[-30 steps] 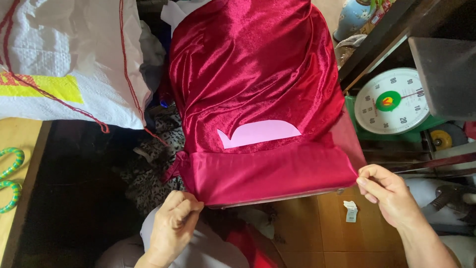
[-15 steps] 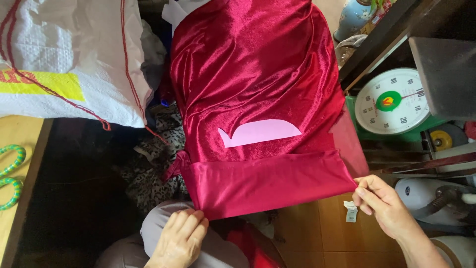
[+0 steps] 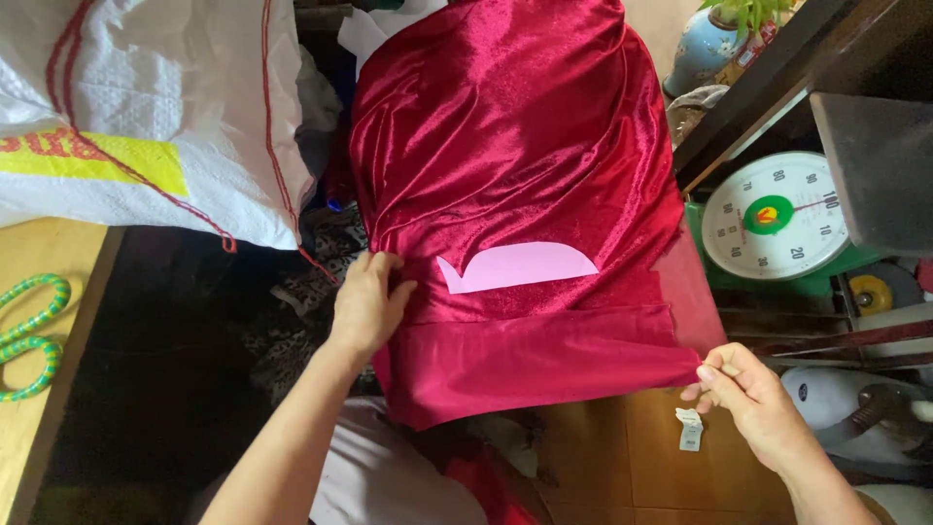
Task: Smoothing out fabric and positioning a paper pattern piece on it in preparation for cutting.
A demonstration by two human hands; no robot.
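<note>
Room: cluttered workroom is showing from my head camera, with a white woven sack [image 3: 126, 117] at the upper left, a dial scale [image 3: 776, 216] at the right and tiled floor [image 3: 603, 447] below.
Table: its yellow edge [image 3: 39, 428] is lying at my left, carrying a green-striped cord [image 3: 29, 335].
Fabric: I am handling a dark red velvet fabric [image 3: 515, 146]; it is draping from the top of the view down toward me, long axis running away from me, folded hem crossing left to right nearest my body.
Pattern: a pink paper pattern [image 3: 515, 267] is lying flat on the fabric just above the fold, long axis left to right, pointed tip aiming right.
Left hand: my left hand [image 3: 367, 303] is pressing and gripping the fabric's left edge, just left of the pattern and nearer to it.
Right hand: my right hand [image 3: 753, 399] is pinching the hem's right corner, pulling it taut, lower right of the pattern.
Floor: a small white tag [image 3: 689, 429] is lying beside my right hand.
</note>
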